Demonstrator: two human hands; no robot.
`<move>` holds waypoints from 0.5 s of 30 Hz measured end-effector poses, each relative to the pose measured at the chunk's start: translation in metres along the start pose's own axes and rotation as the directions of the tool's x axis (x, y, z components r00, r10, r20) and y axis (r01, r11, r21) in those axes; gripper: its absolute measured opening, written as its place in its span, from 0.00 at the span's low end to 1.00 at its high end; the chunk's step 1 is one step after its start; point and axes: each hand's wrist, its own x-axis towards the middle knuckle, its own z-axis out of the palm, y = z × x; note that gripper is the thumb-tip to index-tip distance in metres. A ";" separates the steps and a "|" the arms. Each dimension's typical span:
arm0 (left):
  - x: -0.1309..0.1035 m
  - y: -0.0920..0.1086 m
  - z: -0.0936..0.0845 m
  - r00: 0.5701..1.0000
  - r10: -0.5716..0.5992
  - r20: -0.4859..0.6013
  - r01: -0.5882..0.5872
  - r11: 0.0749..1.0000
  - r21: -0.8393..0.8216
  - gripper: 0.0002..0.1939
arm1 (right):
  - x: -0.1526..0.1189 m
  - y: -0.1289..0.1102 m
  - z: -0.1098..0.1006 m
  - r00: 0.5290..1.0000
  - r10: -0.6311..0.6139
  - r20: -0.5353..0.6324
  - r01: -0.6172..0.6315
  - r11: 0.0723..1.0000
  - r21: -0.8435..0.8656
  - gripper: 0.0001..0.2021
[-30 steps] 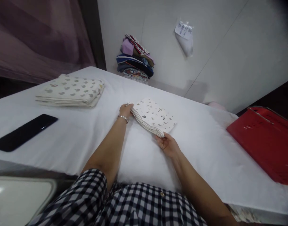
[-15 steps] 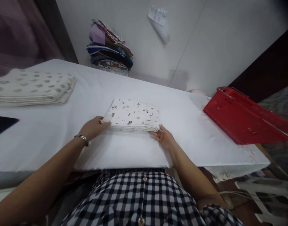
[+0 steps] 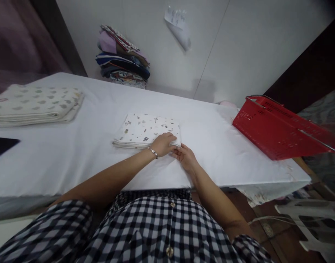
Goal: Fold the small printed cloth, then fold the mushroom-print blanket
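A folded white cloth (image 3: 141, 128) with small grey, black and tan prints lies on the white-covered table in front of me. Its layered folds face me along the front edge. My left hand (image 3: 163, 144), a bracelet at the wrist, has its fingers closed over the cloth's front right corner. Right beside it, my right hand (image 3: 184, 155) pinches that same corner, the thumb near the top and the fingers curled at the underside. Where the two hands meet, the corner is partly hidden.
A larger folded cream cloth (image 3: 33, 104) lies at the left, behind a dark phone-like slab (image 3: 3, 146). Stacked fabrics (image 3: 123, 60) stand beyond the table's far edge. A red basket (image 3: 277, 128) sits at the right end. A white plastic stool (image 3: 315, 223) stands below right.
My left hand has left the cloth's front left corner and moved right to the front right corner, beside my right hand. My right hand stays at that corner. The view has shifted slightly.
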 end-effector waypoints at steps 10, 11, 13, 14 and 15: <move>0.008 -0.007 0.002 0.985 -0.171 0.037 0.175 0.960 -0.217 0.12 | 0.014 0.005 0.003 0.998 -0.002 -0.069 0.003 1.000 0.013 0.10; 0.009 -0.007 0.001 0.984 -0.174 0.043 0.180 0.956 -0.231 0.12 | 0.015 0.005 0.003 0.997 0.002 -0.076 -0.001 1.000 0.012 0.11; 0.010 -0.008 -0.001 0.981 -0.183 0.060 0.193 0.948 -0.254 0.12 | 0.016 0.005 0.003 0.996 0.014 -0.092 -0.014 1.000 0.001 0.11; 0.011 -0.008 -0.002 0.977 -0.201 0.072 0.213 0.940 -0.267 0.12 | 0.016 0.005 0.004 0.995 0.022 -0.098 -0.023 1.000 -0.011 0.11; 0.012 -0.009 -0.002 0.970 -0.229 0.081 0.243 0.929 -0.280 0.12 | 0.017 0.004 0.004 0.994 0.030 -0.104 -0.033 0.999 -0.026 0.11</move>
